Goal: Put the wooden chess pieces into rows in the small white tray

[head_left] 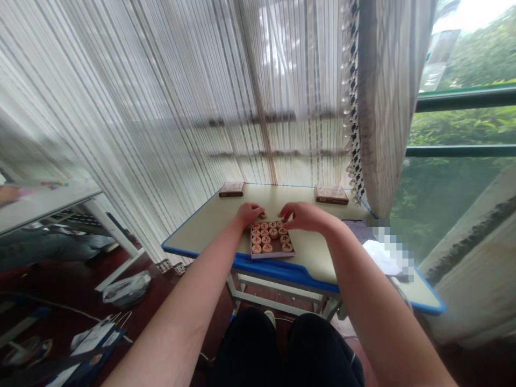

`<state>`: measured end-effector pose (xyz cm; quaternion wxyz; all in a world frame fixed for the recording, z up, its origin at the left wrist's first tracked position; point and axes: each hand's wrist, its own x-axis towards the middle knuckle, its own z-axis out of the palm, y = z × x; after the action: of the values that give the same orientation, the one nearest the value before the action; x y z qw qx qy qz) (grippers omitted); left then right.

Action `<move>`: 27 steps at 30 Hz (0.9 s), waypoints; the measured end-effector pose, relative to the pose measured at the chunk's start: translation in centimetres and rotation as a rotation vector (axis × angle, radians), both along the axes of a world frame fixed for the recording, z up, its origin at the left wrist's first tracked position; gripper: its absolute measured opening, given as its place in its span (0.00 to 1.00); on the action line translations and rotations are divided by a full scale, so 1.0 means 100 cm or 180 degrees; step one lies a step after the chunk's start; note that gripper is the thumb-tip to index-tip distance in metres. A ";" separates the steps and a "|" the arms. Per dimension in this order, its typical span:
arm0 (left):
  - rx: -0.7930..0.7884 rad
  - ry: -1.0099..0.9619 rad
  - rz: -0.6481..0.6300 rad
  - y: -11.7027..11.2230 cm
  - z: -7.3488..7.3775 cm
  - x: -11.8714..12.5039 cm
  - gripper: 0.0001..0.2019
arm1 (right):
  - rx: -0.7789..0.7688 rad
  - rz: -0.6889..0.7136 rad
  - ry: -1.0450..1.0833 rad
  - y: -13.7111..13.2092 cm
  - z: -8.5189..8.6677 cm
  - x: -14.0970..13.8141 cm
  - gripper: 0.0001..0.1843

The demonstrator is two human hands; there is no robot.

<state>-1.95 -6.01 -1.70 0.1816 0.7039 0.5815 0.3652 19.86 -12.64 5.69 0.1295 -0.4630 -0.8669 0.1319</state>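
A shallow open box near the front edge of the desk holds rows of round wooden Chinese chess pieces. Those on the left bear red characters and those on the right dark ones. There are gaps in the front rows. Just beyond the box's back left corner, my left hand is closed with its fingertips on a chess piece. My right hand curls over the back right corner, finger and thumb pinched at another chess piece. Its fingers partly cover the pieces in that corner.
Two flat brown boxes lie at the desk's back corners. White paper and a dark flat item are on the right. String curtains hang behind the blue-edged desk. Another table stands left, with bags on the floor.
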 end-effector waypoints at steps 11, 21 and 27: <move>0.0028 -0.0014 -0.0072 0.006 -0.004 -0.003 0.16 | -0.0607 0.0868 -0.0542 -0.028 0.005 -0.021 0.17; -0.0100 -0.0176 -0.0169 0.006 -0.005 -0.004 0.16 | -0.0767 0.1029 -0.0573 -0.029 0.005 -0.024 0.16; -0.0102 -0.0253 -0.0157 0.005 -0.005 -0.004 0.16 | -0.0606 0.0898 -0.0629 -0.029 0.001 -0.028 0.11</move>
<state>-2.38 -5.53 -2.17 0.2248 0.6999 0.5622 0.3789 17.09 -15.57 5.75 -0.0203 -0.3578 -0.9153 0.1840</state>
